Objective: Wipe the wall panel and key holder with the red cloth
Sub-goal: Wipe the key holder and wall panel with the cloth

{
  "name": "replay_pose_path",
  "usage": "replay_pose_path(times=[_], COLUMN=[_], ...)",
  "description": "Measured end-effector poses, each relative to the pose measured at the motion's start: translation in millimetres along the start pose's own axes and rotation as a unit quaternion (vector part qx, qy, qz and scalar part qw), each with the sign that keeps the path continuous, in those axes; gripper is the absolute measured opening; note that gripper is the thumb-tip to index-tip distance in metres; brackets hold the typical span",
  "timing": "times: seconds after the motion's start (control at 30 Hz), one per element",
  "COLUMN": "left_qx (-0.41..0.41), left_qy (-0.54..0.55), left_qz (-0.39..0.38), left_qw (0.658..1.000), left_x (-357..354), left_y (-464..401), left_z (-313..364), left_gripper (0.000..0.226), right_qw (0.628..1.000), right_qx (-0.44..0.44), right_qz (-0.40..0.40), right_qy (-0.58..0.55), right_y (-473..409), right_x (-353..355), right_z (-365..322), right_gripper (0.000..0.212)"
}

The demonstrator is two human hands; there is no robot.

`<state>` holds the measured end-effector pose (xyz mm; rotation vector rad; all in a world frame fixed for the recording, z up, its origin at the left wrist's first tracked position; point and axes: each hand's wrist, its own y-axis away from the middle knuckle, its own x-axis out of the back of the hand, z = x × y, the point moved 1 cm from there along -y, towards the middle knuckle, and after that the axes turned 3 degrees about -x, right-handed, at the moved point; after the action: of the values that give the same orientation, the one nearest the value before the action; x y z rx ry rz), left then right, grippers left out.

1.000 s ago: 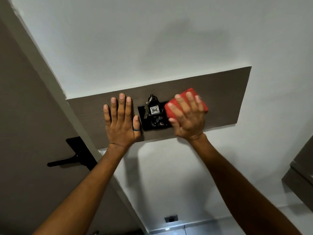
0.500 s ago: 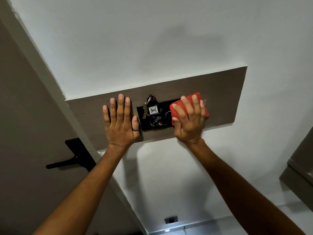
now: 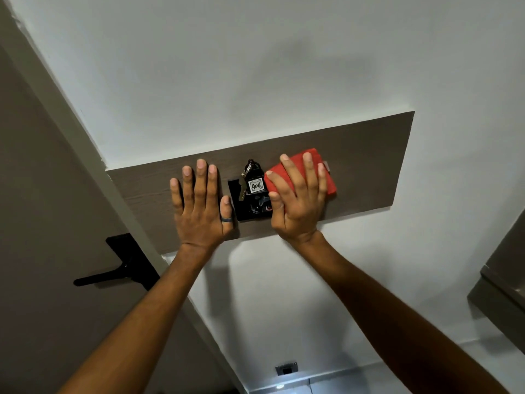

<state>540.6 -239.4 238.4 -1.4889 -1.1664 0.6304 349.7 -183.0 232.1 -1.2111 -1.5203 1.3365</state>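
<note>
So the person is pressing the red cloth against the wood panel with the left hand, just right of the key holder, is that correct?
Not quite: the head view shows the right hand pressing the red cloth against the wood panel, just right of the key holder. The left hand lies flat and bare.

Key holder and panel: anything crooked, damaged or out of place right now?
Nothing stands out. The key holder sits flat on the wall panel, a key with a tag marked 406 hanging on it. The right hand presses the red cloth beside the holder; the left hand lies flat on the panel.
</note>
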Motion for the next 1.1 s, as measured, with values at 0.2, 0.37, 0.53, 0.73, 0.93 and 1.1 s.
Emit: replay_pose_path(times=[0.2, 0.37, 0.53, 0.73, 0.93, 1.1], left_qx=[0.002, 0.003, 0.002, 0.002, 0.001, 0.003], left_qy=[-0.009, 0.001, 0.001, -0.005, -0.01, 0.0], left_qz=[-0.002, -0.004, 0.005, -0.007, -0.009, -0.006], left_qw=[1.0, 1.0, 1.0, 1.0, 1.0, 1.0], left_x=[1.5, 1.4, 1.8, 1.7, 3.5, 0.0], left_y=[-1.3, -0.2, -1.9, 0.7, -3.7, 0.1], left_z=[-0.5, -0.4, 1.7, 1.3, 0.6, -0.5], left_gripper=[0.065, 0.064, 0.063, 0.065, 0.066, 0.065], right_qw=[1.0, 0.999, 0.996, 0.998, 0.999, 0.998], right_qx=[-0.016, 0.033, -0.072, 0.04, -0.044, -0.024], right_qz=[0.007, -0.022, 0.018, -0.002, 0.005, 0.011], right_qy=[0.024, 0.021, 0.044, 0.052, 0.022, 0.055], right_y=[4.3, 8.3, -4.5, 28.3, 19.0, 19.7], right_x=[6.8, 6.0, -6.5, 9.6, 6.4, -11.9], right_z=[22.4, 3.8, 1.3, 25.5, 7.1, 6.3], right_gripper=[0.038, 0.04, 0.039, 0.038, 0.038, 0.044])
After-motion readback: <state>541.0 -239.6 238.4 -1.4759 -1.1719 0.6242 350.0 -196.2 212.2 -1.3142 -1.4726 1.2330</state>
